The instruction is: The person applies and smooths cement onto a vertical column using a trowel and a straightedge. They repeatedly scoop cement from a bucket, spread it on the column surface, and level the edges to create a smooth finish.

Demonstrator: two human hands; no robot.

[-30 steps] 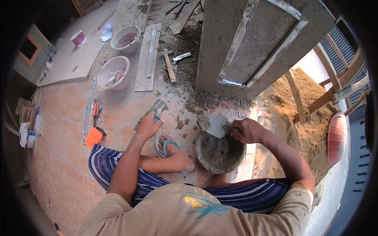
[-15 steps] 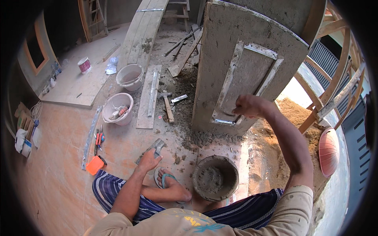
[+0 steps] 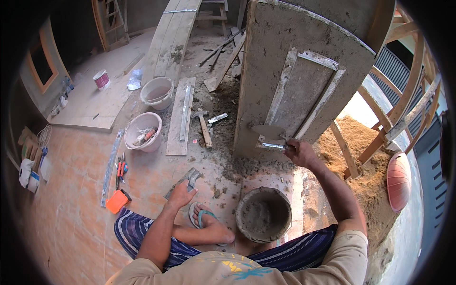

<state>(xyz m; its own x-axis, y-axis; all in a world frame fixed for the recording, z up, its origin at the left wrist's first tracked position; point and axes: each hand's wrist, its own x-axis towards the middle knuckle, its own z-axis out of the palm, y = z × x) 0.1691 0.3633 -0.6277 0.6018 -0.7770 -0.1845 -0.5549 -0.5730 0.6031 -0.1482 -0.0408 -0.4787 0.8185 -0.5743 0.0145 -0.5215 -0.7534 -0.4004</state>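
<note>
In my right hand (image 3: pixel 301 153) is a trowel, its grey blade (image 3: pixel 269 130) against the lower left of the framed panel on the plastered wall (image 3: pixel 256 71). The fingers wrap round its handle. Light strips (image 3: pixel 319 102) frame the recessed panel. Low down on the left, my left hand (image 3: pixel 180 194) grips a plastering float (image 3: pixel 190 180) by its handle, held just above the floor. Before me stands a mortar-caked bucket (image 3: pixel 242 223) with some wet mortar inside.
Left of the wall lie a hammer (image 3: pixel 204 129) and a plank with a metal strip (image 3: pixel 179 118). Two pale buckets, one a tool bucket (image 3: pixel 129 137), stand beyond. An orange tape measure (image 3: pixel 116 202) and pliers (image 3: pixel 121 168) lie left. Sand (image 3: pixel 375 190) and wooden props (image 3: pixel 344 147) are right.
My right hand has moved down to the panel's lower edge, and the trowel blade now shows flat against the wall. My left hand with the float has stayed nearly still.
</note>
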